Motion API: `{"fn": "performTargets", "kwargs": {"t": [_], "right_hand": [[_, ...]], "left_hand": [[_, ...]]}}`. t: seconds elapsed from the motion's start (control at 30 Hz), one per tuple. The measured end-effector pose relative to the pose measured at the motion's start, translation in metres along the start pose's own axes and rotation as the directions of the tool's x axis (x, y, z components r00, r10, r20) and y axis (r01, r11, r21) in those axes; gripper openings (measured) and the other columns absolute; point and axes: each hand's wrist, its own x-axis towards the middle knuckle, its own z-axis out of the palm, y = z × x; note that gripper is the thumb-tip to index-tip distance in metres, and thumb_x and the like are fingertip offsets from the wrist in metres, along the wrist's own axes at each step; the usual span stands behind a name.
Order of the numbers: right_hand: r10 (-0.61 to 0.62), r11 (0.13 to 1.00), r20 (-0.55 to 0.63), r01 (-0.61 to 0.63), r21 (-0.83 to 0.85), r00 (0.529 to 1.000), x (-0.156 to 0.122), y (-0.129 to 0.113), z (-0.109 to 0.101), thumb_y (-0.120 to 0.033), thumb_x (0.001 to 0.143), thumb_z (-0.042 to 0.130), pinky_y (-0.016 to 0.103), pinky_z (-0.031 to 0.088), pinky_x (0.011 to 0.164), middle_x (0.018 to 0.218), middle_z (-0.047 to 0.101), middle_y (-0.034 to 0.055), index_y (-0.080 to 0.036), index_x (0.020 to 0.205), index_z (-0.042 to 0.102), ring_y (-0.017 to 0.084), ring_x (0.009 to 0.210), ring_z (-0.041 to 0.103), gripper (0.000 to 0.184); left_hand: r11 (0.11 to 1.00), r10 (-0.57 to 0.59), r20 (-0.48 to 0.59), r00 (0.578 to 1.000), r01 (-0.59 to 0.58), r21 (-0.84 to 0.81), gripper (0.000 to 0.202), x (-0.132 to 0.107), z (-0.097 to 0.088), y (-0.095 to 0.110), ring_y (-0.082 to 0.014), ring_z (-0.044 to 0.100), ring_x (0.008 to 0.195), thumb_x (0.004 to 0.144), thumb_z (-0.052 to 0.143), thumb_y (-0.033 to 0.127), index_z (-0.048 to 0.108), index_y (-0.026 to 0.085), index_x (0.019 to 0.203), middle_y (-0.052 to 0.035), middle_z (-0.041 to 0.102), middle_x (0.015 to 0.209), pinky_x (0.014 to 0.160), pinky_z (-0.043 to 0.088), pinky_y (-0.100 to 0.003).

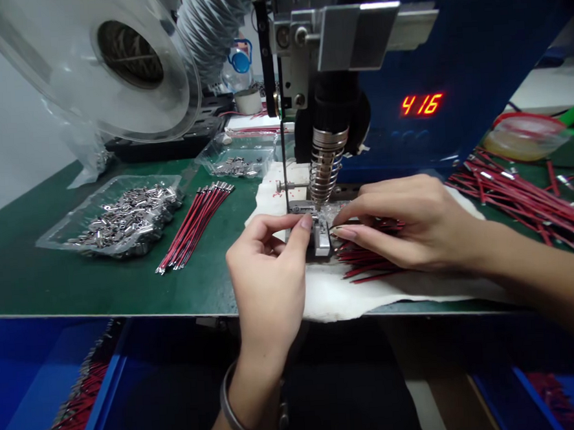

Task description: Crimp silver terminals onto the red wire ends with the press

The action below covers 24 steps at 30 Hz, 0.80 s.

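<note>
My left hand (269,268) pinches thumb and forefinger on a small metal piece at the press's die block (320,237), just left of it. My right hand (404,224) reaches in from the right with fingers drawn together on a thin red wire (339,227), its tip pointing at the die. Under that hand lies a loose bunch of red wires (368,262) on a white cloth (350,295). Above the die hangs the machine's spring-wound ram (327,164).
A clear tray of small metal terminals (116,216) and a bundle of red wires (197,224) lie left on the green bench (52,281). A big pile of finished wires (524,197) is at right. The blue machine (466,55) shows 416. A clear reel (112,63) hangs upper left.
</note>
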Motion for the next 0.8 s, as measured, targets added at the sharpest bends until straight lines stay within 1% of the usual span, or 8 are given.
{"fn": "performTargets", "kwargs": {"t": [0.2, 0.33, 0.4, 0.47, 0.53, 0.63, 0.7, 0.8], "right_hand": [[0.029, 0.997, -0.003, -0.029, -0.072, 1.0, 0.0002, -0.0013, -0.0012, -0.035, 0.095, 0.055, 0.026, 0.037, 0.056, 0.071, 0.054, 0.0013, -0.019, 0.085, 0.066, 0.012, 0.061, 0.051, 0.022], [0.056, 0.993, -0.015, -0.057, -0.103, 0.998, -0.0003, -0.001, -0.001, -0.035, 0.095, 0.054, 0.027, 0.036, 0.058, 0.076, 0.054, 0.0034, -0.017, 0.081, 0.065, 0.013, 0.063, 0.049, 0.026], [0.075, 0.991, -0.013, -0.076, -0.108, 0.997, -0.0007, -0.0001, -0.0007, -0.036, 0.096, 0.053, 0.027, 0.033, 0.056, 0.068, 0.052, 0.0012, -0.017, 0.072, 0.061, 0.011, 0.058, 0.046, 0.031], [0.113, 0.984, -0.031, -0.116, -0.137, 0.993, -0.0011, 0.0008, -0.0006, -0.037, 0.097, 0.051, 0.028, 0.027, 0.052, 0.056, 0.044, -0.0024, -0.018, 0.062, 0.051, 0.01, 0.05, 0.037, 0.04], [0.147, 0.976, -0.051, -0.153, -0.155, 0.988, -0.0011, 0.0009, -0.001, -0.037, 0.098, 0.049, 0.029, 0.025, 0.052, 0.053, 0.039, -0.0037, -0.019, 0.058, 0.044, 0.009, 0.048, 0.032, 0.044], [0.141, 0.982, -0.031, -0.144, -0.123, 0.989, 0.0001, -0.0008, -0.002, -0.034, 0.101, 0.04, 0.027, 0.029, 0.055, 0.06, 0.043, -0.0019, -0.019, 0.063, 0.044, 0.01, 0.052, 0.038, 0.041], [0.127, 0.986, 0.004, -0.126, -0.112, 0.992, 0.0011, -0.0024, -0.0023, -0.032, 0.102, 0.037, 0.027, 0.033, 0.059, 0.067, 0.048, 0.0003, -0.018, 0.069, 0.049, 0.011, 0.058, 0.045, 0.038], [0.113, 0.987, 0.039, -0.107, -0.123, 0.993, 0.0018, -0.0031, -0.0013, -0.031, 0.101, 0.04, 0.027, 0.037, 0.062, 0.076, 0.055, 0.0037, -0.016, 0.083, 0.061, 0.014, 0.066, 0.053, 0.031]], "left_hand": [[1.0, 0.025, -0.008, 1.0, -0.025, 0.004, 0.015, -0.0005, -0.0004, 0.0003, -0.0115, 0.057, 0.063, 0.08, 0.073, 0.033, 0.072, 0.019, 0.081, -0.0019, 0.068, 0.074, 0.056, 0.043, -0.022], [1.0, 0.029, -0.009, 1.0, -0.03, -0.002, 0.015, -0.0002, 0.0002, 0.0003, -0.0108, 0.055, 0.061, 0.08, 0.074, 0.033, 0.071, 0.018, 0.08, -0.0013, 0.067, 0.072, 0.055, 0.043, -0.021], [1.0, 0.023, -0.009, 1.0, -0.023, -0.001, 0.015, 0.0001, 0.0006, 0.0004, -0.0106, 0.055, 0.061, 0.08, 0.074, 0.032, 0.072, 0.018, 0.08, -0.0015, 0.067, 0.071, 0.055, 0.043, -0.021], [1.0, 0.016, -0.01, 1.0, -0.016, 0.0, 0.015, 0.0002, 0.0008, 0.0004, -0.0108, 0.056, 0.061, 0.08, 0.074, 0.032, 0.072, 0.018, 0.081, -0.0016, 0.067, 0.072, 0.055, 0.043, -0.021], [1.0, 0.013, -0.01, 1.0, -0.013, 0.001, 0.014, 0.0002, 0.0009, 0.0003, -0.011, 0.056, 0.062, 0.08, 0.074, 0.033, 0.072, 0.018, 0.08, -0.0017, 0.068, 0.072, 0.055, 0.043, -0.021], [1.0, 0.011, -0.008, 1.0, -0.011, -0.001, 0.014, 0.0004, 0.0011, 0.0002, -0.0112, 0.057, 0.062, 0.079, 0.074, 0.032, 0.072, 0.018, 0.08, -0.0017, 0.068, 0.071, 0.055, 0.043, -0.021], [1.0, 0.012, -0.004, 1.0, -0.012, -0.002, 0.015, 0.0007, 0.0013, -0.0001, -0.0111, 0.057, 0.062, 0.08, 0.074, 0.033, 0.071, 0.018, 0.08, -0.0016, 0.068, 0.071, 0.056, 0.043, -0.021], [1.0, 0.023, -0.003, 1.0, -0.023, -0.004, 0.015, 0.001, 0.0012, -0.0009, -0.0106, 0.056, 0.061, 0.081, 0.073, 0.033, 0.071, 0.018, 0.081, -0.0015, 0.068, 0.072, 0.056, 0.043, -0.021]]}}
